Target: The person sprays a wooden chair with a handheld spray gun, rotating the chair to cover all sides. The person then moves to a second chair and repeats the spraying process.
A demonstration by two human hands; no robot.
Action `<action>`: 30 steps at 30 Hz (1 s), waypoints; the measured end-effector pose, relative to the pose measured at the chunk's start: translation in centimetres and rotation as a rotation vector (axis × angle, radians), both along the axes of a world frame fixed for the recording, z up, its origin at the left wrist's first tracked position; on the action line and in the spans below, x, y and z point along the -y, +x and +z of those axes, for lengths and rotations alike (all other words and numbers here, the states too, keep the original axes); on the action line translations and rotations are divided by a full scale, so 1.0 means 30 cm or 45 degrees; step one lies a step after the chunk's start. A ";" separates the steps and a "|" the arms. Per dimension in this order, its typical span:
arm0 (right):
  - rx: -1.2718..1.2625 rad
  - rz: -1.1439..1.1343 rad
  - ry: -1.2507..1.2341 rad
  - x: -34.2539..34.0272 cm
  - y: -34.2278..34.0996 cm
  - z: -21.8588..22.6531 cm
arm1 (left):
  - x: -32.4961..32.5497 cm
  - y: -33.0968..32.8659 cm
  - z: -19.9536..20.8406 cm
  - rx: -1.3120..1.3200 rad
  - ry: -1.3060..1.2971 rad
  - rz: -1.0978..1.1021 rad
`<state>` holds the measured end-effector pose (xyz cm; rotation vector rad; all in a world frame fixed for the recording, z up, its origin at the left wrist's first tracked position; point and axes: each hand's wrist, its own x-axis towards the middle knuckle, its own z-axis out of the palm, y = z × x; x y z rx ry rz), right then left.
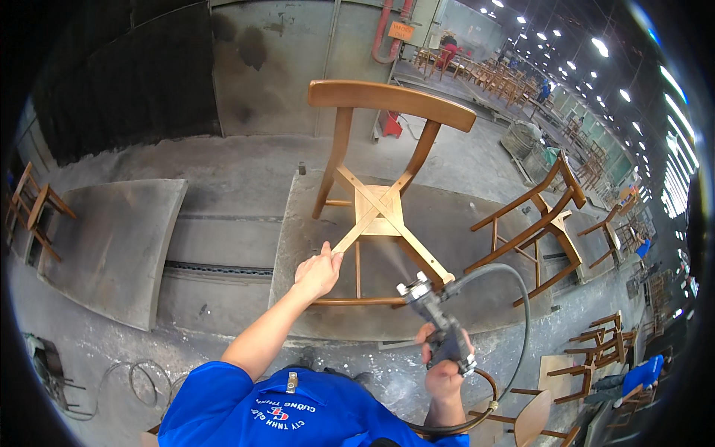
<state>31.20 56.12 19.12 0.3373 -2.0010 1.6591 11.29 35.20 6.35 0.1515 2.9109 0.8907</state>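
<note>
A wooden chair frame (pixel 392 102) stands on a grey slab (pixel 298 238) in front of me. Its curved backrest and legs are brown, while the crossed bars of its seat are pale. My left hand (pixel 319 274) grips the near left end of one crossed bar, index finger pointing forward. In my right hand (pixel 445 369) is a black and silver spray gun (pixel 436 316), nozzle facing the seat. A faint mist leaves the nozzle toward the crossed bars. From the gun a dark hose (pixel 527 313) loops to the right and back toward me.
Another grey slab (pixel 112 246) lies left, with a brown chair (pixel 37 205) at its far side. More chair frames (pixel 532 223) stand right. A floor channel (pixel 216 270) runs between the slabs. A coiled hose (pixel 141 384) lies lower left. Someone in blue (pixel 642 372) is at right.
</note>
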 end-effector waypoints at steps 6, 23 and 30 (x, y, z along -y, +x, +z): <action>-0.075 -0.372 0.088 0.064 0.031 -0.066 | 0.011 0.016 0.016 0.143 0.005 -0.062; -0.185 -0.584 0.140 -0.028 0.154 -0.090 | -0.039 0.089 -0.029 0.033 -0.034 -0.036; -0.218 -0.664 0.340 -0.045 0.224 -0.073 | -0.061 0.150 -0.030 0.045 -0.080 -0.063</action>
